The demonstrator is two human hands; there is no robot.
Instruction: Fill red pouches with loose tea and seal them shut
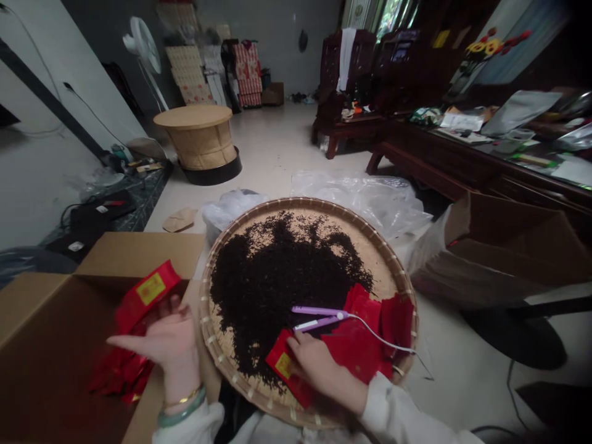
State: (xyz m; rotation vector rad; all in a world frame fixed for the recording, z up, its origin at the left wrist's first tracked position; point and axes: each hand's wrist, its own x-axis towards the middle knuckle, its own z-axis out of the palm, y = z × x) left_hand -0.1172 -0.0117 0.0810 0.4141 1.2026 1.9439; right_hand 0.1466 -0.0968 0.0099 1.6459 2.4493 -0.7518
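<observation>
this looks like a home's living room, with dark wooden chairs (364, 55), a long cluttered table (478, 159), bright flowers (491, 47) and a white standing fan (147, 46). boxes (185, 66) stacked by the back wall and 2 open cartons (509, 259) nearer lend it a storeroom look.

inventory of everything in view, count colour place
tray: one, tan, centre
leaves: one heap, black, in tray
tool: one, purple, in tray
open boxes: two, brown, left and right
packets: many, red, tray and left box
plastic: uncounted, clear, behind tray
stool: one, tan, back left
fan: one, white, back
cartons: many, cream and red, back
seating: uncounted, dark, back right
flowers: several, red and yellow, right
table: one, dark, right
left hand: one, bare, by packet
right hand: one, bare, holding packet
</observation>
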